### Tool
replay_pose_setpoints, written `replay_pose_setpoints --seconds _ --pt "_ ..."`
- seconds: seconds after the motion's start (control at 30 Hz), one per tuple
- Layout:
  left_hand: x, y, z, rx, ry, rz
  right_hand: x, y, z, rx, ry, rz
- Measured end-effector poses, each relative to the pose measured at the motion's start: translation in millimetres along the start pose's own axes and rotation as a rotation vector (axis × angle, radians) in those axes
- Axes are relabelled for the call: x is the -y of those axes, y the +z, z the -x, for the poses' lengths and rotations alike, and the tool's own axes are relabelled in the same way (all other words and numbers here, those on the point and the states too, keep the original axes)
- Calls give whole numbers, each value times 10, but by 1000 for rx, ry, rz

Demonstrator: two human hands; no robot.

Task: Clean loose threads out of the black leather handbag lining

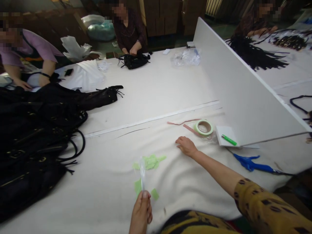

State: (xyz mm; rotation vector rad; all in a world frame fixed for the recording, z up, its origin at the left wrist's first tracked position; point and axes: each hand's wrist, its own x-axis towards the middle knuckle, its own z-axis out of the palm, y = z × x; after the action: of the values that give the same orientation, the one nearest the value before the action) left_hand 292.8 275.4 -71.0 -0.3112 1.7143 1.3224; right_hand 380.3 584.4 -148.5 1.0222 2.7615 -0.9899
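So the left hand point(141, 211) is down at the bottom edge, fingers pinched around the lower end of a thin clear strip point(142, 174), looks like a bit of transparent plastic or tape. The strip stands pretty much straight up from the fingertips, long axis running away from the person, free end pointing toward the far side of the table point(156, 91). Right behind it are some torn green scraps point(151, 162) lying flat on the white cloth, a couple more just beside the fingers.

The right hand point(186, 146) is stretched out, palm down on the cloth with fingers loosely curled, holding nothing. Near it sits a tape roll point(204, 127) with a pinkish tail trailing left. Past that there's a green lighter point(228, 140) on a white card, and blue scissors point(251, 163) close to the forearm.

A white divider board point(239, 84) walls off the right side. A big heap of black bags point(36, 136) fills the left. Other people are working at the far edge.
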Motion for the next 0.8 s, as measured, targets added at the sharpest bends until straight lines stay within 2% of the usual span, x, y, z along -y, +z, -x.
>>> replay_pose_setpoints --seconds 0.13,0.27,0.4,0.53,0.6,0.67,0.73,0.8 --pt "-57 -74 -20 -20 1 11 -229 12 -174 43 -20 156" --pt "-10 -90 -68 -82 13 56 -270 48 -241 101 -78 249" --pt "66 20 -79 -159 83 132 -268 -11 -217 113 -84 294" --pt "121 207 -61 -142 104 165 -189 -157 -7 59 48 299" --pt "148 314 -72 -108 84 175 -32 -175 192 26 103 159" --pt "173 425 -105 -71 64 173 220 -97 433 28 109 -123" --pt "190 528 -149 -40 59 177 521 73 682 95 91 -390" --pt "196 609 -186 -12 62 211 797 288 903 187 88 -500"
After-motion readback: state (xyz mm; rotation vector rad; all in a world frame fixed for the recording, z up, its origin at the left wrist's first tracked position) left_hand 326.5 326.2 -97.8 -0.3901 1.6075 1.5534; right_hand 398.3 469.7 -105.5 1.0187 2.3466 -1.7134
